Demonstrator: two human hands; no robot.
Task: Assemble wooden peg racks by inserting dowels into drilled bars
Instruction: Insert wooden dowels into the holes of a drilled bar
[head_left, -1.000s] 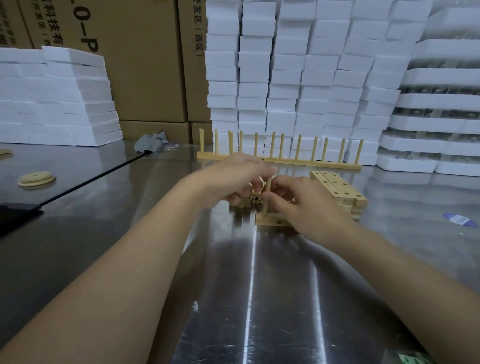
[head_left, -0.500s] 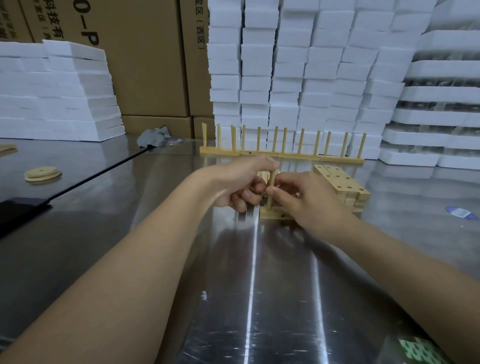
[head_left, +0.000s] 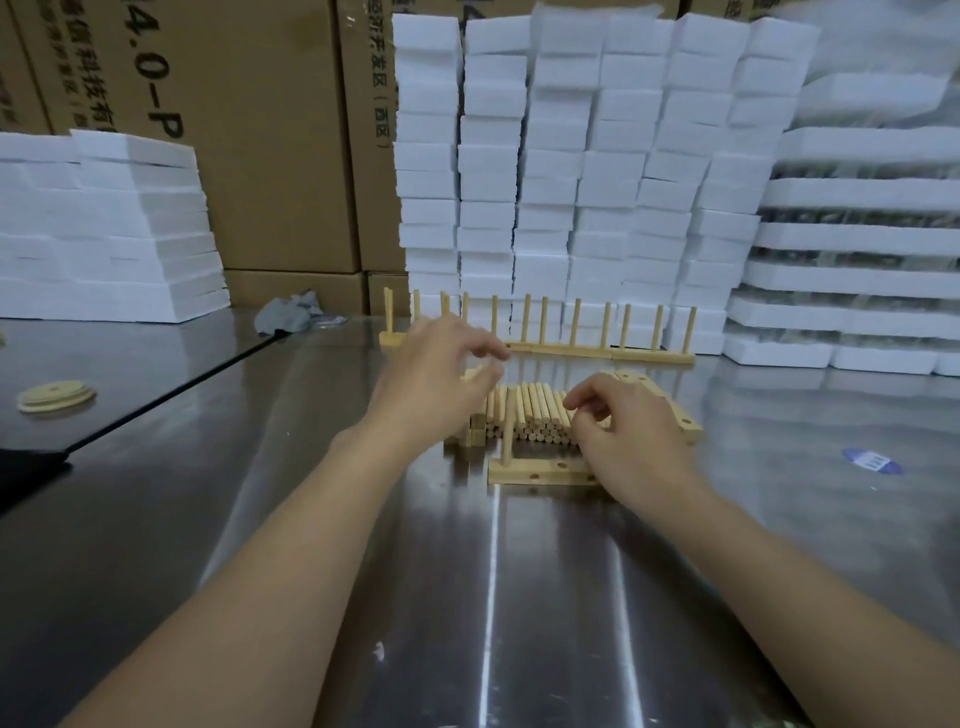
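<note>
The left hand (head_left: 434, 382) hovered over the pile of dowels (head_left: 537, 415) toward the far edge of the bench (head_left: 493, 597), its fingers half spread and pinching a loose dowel (head_left: 479, 372). The right hand (head_left: 626, 441), fingers loosely curled and holding nothing, lay over the right end of the drilled bar (head_left: 540, 470). One upright dowel (head_left: 506, 431) stood in the bar's left end.

Upright dowel (head_left: 508, 426) in drilled bar (head_left: 540, 474)

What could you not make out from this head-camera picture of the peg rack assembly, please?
Head view:
- Drilled bar's right end: hidden under the right hand.
- What the left hand's fingers pinch, if anything: motion blur.
- What the right hand holds, if anything: its back faces the camera.
- Finished rack's left stretch: behind the left hand.
</note>
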